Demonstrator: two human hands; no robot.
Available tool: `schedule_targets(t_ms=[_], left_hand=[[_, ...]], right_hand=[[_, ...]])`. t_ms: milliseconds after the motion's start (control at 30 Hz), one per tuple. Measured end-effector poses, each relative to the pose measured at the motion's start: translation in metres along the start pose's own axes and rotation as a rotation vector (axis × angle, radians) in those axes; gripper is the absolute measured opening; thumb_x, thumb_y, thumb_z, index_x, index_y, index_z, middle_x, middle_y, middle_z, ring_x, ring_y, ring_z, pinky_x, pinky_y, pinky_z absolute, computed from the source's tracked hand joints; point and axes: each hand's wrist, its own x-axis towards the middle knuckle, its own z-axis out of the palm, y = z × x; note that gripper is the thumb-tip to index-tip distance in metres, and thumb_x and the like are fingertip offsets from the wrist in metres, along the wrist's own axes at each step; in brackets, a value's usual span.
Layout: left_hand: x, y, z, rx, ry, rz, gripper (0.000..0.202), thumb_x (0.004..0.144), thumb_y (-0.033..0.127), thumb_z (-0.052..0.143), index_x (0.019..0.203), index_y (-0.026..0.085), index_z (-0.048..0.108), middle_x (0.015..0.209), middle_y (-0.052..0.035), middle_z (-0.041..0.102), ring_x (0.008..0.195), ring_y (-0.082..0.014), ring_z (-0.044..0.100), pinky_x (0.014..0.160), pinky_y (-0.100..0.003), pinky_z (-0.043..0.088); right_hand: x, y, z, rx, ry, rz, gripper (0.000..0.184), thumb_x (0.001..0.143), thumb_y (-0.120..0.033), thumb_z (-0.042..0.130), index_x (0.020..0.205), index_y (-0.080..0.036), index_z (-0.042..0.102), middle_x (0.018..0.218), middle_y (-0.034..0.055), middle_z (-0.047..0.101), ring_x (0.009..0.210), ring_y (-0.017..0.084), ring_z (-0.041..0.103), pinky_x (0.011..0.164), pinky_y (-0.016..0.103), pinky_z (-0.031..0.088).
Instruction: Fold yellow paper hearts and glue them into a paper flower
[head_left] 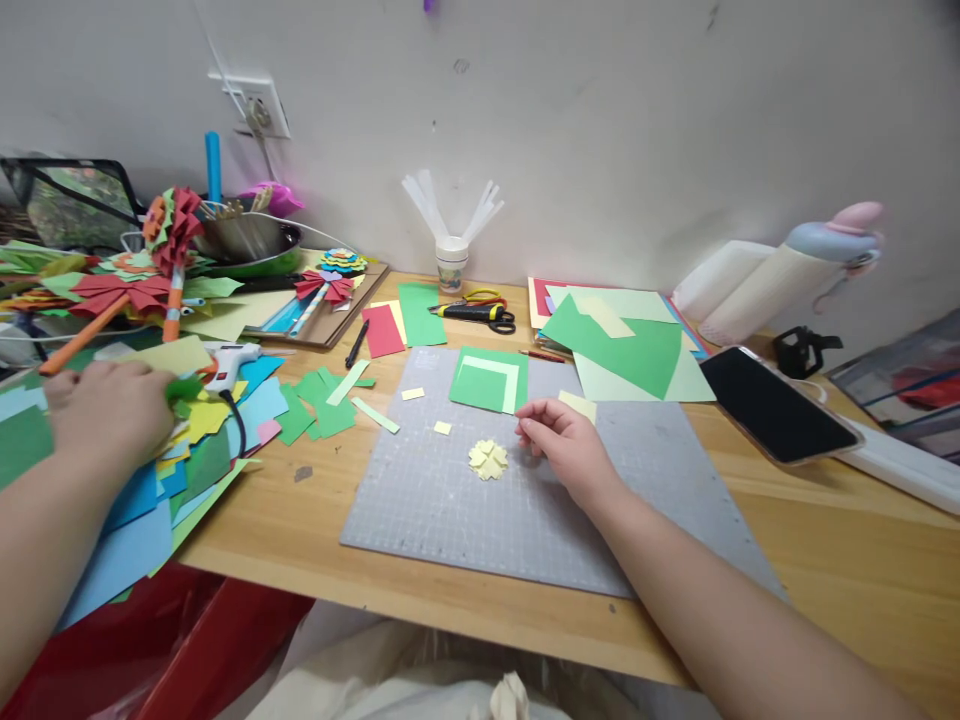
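Note:
A pale yellow paper flower lies on the grey cutting mat. My right hand rests on the mat just right of the flower, fingers loosely curled, holding nothing that I can see. My left hand reaches left over a heap of coloured paper, and its fingers close on something green beside the white glue gun. Small yellow scraps and a green sheet with a pale frame lie on the mat's far part.
Scissors and a cup of plastic strips stand at the back. Green sheets lie right of them, then a black phone and a bottle. Paper flowers and a metal bowl crowd the left.

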Motion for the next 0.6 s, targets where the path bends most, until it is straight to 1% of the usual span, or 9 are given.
schedule_targets(t_ms=[100, 167, 200, 233, 333, 400, 467, 533, 600], left_hand=[[0.01, 0.003, -0.012, 0.067, -0.007, -0.156, 0.045, 0.073, 0.031, 0.05, 0.106, 0.005, 0.065, 0.101, -0.0217, 0.068, 0.109, -0.0463, 0.048, 0.084, -0.056, 0.032], [0.019, 0.009, -0.018, 0.073, -0.034, -0.21, 0.056, 0.077, 0.045, 0.047, 0.115, 0.006, 0.062, 0.107, -0.0207, 0.067, 0.103, -0.0443, 0.055, 0.079, -0.051, 0.039], [0.023, 0.014, -0.019, 0.081, -0.039, -0.233, 0.064, 0.077, 0.052, 0.046, 0.117, 0.005, 0.06, 0.11, -0.0219, 0.066, 0.102, -0.0451, 0.055, 0.078, -0.052, 0.039], [0.026, 0.02, -0.019, 0.092, -0.04, -0.23, 0.068, 0.077, 0.059, 0.044, 0.118, 0.006, 0.06, 0.111, -0.021, 0.065, 0.104, -0.0452, 0.055, 0.08, -0.053, 0.039], [0.031, 0.041, -0.015, 0.134, -0.045, -0.185, 0.076, 0.074, 0.073, 0.039, 0.107, 0.011, 0.066, 0.102, -0.0153, 0.069, 0.108, -0.0434, 0.053, 0.087, -0.054, 0.035], [0.031, 0.055, -0.015, 0.157, -0.026, -0.172, 0.076, 0.076, 0.074, 0.034, 0.101, 0.01, 0.066, 0.096, -0.0126, 0.069, 0.107, -0.0402, 0.055, 0.087, -0.051, 0.035], [0.029, 0.063, -0.021, 0.166, 0.004, -0.186, 0.076, 0.079, 0.071, 0.031, 0.102, 0.008, 0.065, 0.098, -0.0137, 0.068, 0.106, -0.0401, 0.056, 0.086, -0.05, 0.036], [0.026, 0.062, -0.031, 0.161, 0.027, -0.221, 0.078, 0.08, 0.07, 0.03, 0.102, 0.004, 0.064, 0.101, -0.0183, 0.067, 0.104, -0.0435, 0.056, 0.083, -0.052, 0.038], [0.023, 0.052, -0.043, 0.108, 0.061, -0.241, 0.079, 0.08, 0.07, 0.029, 0.104, 0.003, 0.064, 0.105, -0.022, 0.066, 0.104, -0.0469, 0.055, 0.082, -0.058, 0.038]], right_hand=[[0.001, 0.002, 0.0, 0.009, -0.006, -0.005, 0.013, 0.072, -0.027, 0.06, 0.082, -0.018, 0.061, 0.068, -0.0004, 0.061, 0.058, 0.012, 0.056, 0.051, 0.024, 0.038], [0.001, 0.003, 0.0, 0.016, -0.012, -0.005, 0.013, 0.072, -0.027, 0.061, 0.082, -0.018, 0.061, 0.069, -0.0002, 0.061, 0.058, 0.012, 0.056, 0.049, 0.024, 0.038], [0.001, 0.003, 0.0, 0.019, -0.015, -0.005, 0.013, 0.072, -0.027, 0.061, 0.081, -0.018, 0.061, 0.069, -0.0002, 0.062, 0.058, 0.012, 0.057, 0.049, 0.024, 0.038], [0.001, 0.003, 0.0, 0.022, -0.017, -0.005, 0.012, 0.072, -0.027, 0.061, 0.081, -0.018, 0.061, 0.069, -0.0001, 0.062, 0.058, 0.012, 0.057, 0.049, 0.023, 0.038], [0.002, 0.002, -0.001, 0.028, -0.015, -0.004, 0.012, 0.072, -0.026, 0.061, 0.081, -0.019, 0.061, 0.07, 0.0, 0.062, 0.058, 0.012, 0.057, 0.048, 0.023, 0.038], [0.003, 0.002, -0.002, 0.029, -0.011, 0.0, 0.013, 0.072, -0.026, 0.06, 0.082, -0.018, 0.061, 0.07, 0.0002, 0.062, 0.058, 0.012, 0.056, 0.048, 0.023, 0.037], [0.004, 0.003, -0.002, 0.028, -0.01, 0.001, 0.013, 0.072, -0.026, 0.06, 0.082, -0.018, 0.061, 0.07, 0.0, 0.062, 0.058, 0.011, 0.056, 0.048, 0.023, 0.037], [0.004, 0.003, -0.002, 0.026, -0.013, 0.003, 0.013, 0.073, -0.026, 0.06, 0.082, -0.018, 0.061, 0.07, -0.0002, 0.062, 0.058, 0.011, 0.056, 0.048, 0.022, 0.037], [0.003, 0.003, -0.002, 0.024, -0.018, 0.005, 0.013, 0.073, -0.026, 0.06, 0.082, -0.018, 0.061, 0.07, -0.0005, 0.061, 0.058, 0.011, 0.056, 0.048, 0.022, 0.037]])
